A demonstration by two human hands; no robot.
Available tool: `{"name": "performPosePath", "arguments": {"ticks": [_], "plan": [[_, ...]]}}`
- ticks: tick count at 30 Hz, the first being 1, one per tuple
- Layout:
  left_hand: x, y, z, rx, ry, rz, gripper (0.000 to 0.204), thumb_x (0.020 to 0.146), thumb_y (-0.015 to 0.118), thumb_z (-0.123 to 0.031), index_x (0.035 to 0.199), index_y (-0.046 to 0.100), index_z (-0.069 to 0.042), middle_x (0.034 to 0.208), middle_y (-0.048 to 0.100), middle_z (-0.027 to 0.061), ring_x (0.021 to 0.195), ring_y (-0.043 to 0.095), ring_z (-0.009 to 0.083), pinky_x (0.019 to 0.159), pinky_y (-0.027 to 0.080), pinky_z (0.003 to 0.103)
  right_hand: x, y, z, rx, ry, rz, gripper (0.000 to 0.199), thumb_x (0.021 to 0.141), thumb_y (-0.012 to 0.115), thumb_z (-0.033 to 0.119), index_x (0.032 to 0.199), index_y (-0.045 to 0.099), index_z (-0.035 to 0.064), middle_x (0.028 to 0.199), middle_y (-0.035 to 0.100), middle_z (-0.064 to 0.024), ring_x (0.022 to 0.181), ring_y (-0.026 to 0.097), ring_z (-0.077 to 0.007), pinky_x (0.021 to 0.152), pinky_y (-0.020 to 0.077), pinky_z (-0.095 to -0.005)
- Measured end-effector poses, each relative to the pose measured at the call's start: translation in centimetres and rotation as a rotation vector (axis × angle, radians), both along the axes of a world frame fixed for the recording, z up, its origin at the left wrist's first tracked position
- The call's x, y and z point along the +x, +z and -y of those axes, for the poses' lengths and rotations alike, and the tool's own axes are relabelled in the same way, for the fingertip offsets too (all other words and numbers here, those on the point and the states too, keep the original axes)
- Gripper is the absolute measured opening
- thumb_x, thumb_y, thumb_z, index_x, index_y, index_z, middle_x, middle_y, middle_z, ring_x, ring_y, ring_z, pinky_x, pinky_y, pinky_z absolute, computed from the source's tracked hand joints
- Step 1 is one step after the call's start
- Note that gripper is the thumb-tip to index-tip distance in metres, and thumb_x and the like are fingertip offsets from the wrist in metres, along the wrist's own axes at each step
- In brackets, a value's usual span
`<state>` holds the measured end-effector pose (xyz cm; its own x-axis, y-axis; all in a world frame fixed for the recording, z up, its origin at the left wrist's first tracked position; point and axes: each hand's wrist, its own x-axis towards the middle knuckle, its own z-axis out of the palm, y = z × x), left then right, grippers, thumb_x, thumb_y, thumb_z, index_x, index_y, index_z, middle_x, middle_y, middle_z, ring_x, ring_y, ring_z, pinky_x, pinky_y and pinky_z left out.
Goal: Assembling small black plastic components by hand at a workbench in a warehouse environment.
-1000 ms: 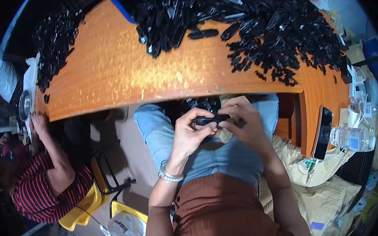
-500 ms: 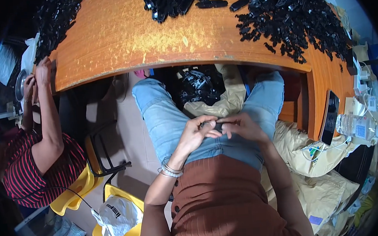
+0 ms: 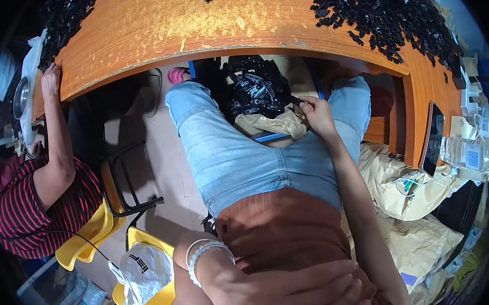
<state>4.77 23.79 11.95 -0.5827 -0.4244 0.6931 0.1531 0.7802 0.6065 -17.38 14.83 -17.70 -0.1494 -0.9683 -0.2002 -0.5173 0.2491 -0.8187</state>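
My right hand (image 3: 317, 115) is closed in a pinch on a small black plastic part (image 3: 295, 99), held over the right edge of a paper-lined bin between my knees. Black plastic parts (image 3: 257, 89) fill that bin, some with shiny metallic-looking pieces. Brown paper (image 3: 273, 123) lines its near rim. My left hand (image 3: 299, 287), wearing bracelets at the wrist, is close to the camera in front of my brown top. Its fingers stretch to the right, slightly blurred, with nothing visible in them.
Above the bin is a worn wooden table (image 3: 207, 27) with a large heap of small black parts (image 3: 382, 15) at right. A phone (image 3: 432, 139) lies on its right side, near a plastic bottle (image 3: 463, 151). A co-worker's arm (image 3: 57, 137) reaches the table at left, beside yellow chairs (image 3: 147, 298).
My hands, together over my lap before, have parted. The right one moved forward to the bin with a black part; the left came back toward my body. The view has shifted slightly.
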Motion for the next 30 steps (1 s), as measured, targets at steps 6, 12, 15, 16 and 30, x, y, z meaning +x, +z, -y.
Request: {"name": "performPosePath", "arguments": {"ticks": [6, 12, 15, 16, 30], "plan": [[0.8, 1.3, 1.7, -0.315, 0.023, -0.014, 0.011, 0.074, 0.062, -0.005, 0.073, 0.069, 0.003, 0.071, 0.067, 0.0149, 0.061, 0.066, 0.0238, 0.063, 0.059, 0.034, 0.7, 0.2, -0.3, 0.076, 0.029, -0.159, 0.024, 0.08, 0.058, 0.014, 0.097, 0.067, 0.0009, 0.073, 0.064, -0.0154, 0.068, 0.062, -0.0249, 0.065, 0.0485, -0.0346], [0.3, -0.6, 2.4, -0.159, -0.208, -0.199, 0.012, 0.074, 0.062, -0.004, 0.077, 0.068, 0.005, 0.079, 0.067, 0.0187, 0.064, 0.066, 0.0265, 0.068, 0.058, 0.033, 0.4, -0.7, -0.2, 0.049, 0.086, -0.299, 0.023, 0.077, 0.058, 0.02, 0.089, 0.068, 0.0033, 0.068, 0.061, -0.0193, 0.066, 0.063, -0.0331, 0.063, 0.0484, -0.0386], [-0.5, -1.0, 2.2, -0.066, -0.282, -0.203, 0.013, 0.074, 0.065, -0.006, 0.078, 0.068, 0.006, 0.082, 0.067, 0.0195, 0.065, 0.066, 0.0277, 0.068, 0.058, 0.032, 0.8, -0.7, 0.1, 0.049, 0.066, -0.258, 0.022, 0.077, 0.058, 0.019, 0.087, 0.068, 0.0031, 0.069, 0.061, -0.0195, 0.067, 0.063, -0.0338, 0.063, 0.048, -0.0396], [-0.5, -1.1, 2.3, -0.067, -0.279, -0.202, 0.013, 0.074, 0.065, -0.006, 0.078, 0.068, 0.006, 0.082, 0.067, 0.0195, 0.065, 0.066, 0.0277, 0.068, 0.058, 0.032, 0.7, -0.5, 0.2, 0.083, 0.074, -0.271, 0.021, 0.075, 0.059, 0.019, 0.087, 0.069, 0.0039, 0.076, 0.063, -0.0207, 0.074, 0.063, -0.0356, 0.07, 0.0488, -0.0415], [0.5, -2.9, -0.4, -0.159, 0.152, -0.354, 0.032, 0.09, 0.048, -0.02, 0.07, 0.065, -0.001, 0.071, 0.066, 0.0202, 0.053, 0.064, 0.023, 0.053, 0.056, 0.029, 1.4, -0.1, -0.1, -0.127, 0.07, -0.18, 0.024, 0.078, 0.058, 0.017, 0.092, 0.066, -0.0005, 0.08, 0.062, -0.0238, 0.077, 0.062, -0.0372, 0.072, 0.0487, -0.0406]]}}
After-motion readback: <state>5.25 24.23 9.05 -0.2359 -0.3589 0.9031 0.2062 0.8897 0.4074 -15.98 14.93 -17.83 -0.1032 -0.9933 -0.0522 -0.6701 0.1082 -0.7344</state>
